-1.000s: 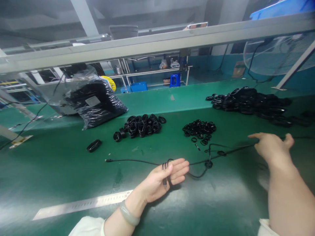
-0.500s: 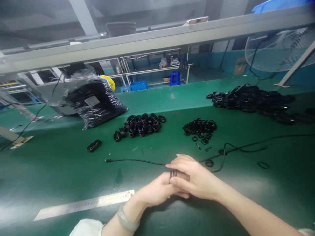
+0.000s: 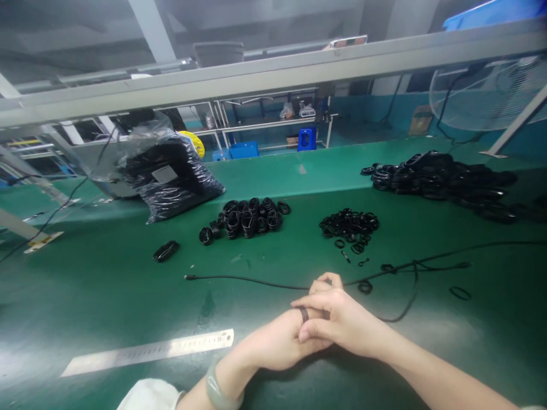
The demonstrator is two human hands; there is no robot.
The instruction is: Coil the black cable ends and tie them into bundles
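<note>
My left hand (image 3: 284, 341) lies low over the green table, with several dark bands (image 3: 303, 315) around a finger. My right hand (image 3: 337, 319) is laid over its fingers, thumb and fingertips pressed near the bands. Where the hands overlap, the left fingers are mostly hidden, and I cannot make out anything small between them. Just behind both hands runs a black cable (image 3: 252, 279), its plug at the left; the right fingers are beside or over it. Small black rings (image 3: 349, 223) lie in a pile beyond the hands.
A steel ruler (image 3: 154, 351) lies front left. Coiled black cables (image 3: 249, 219) stand in rows behind, near a plastic bag (image 3: 171, 176) and a single coil (image 3: 166, 250). A large black heap (image 3: 440, 176) is back right. A grey shelf beam (image 3: 273, 71) crosses above.
The right hand's fingers have shifted and bent upward over the left hand. The cable's looped part at the right has moved, its end now further right. The view has shifted slightly.
</note>
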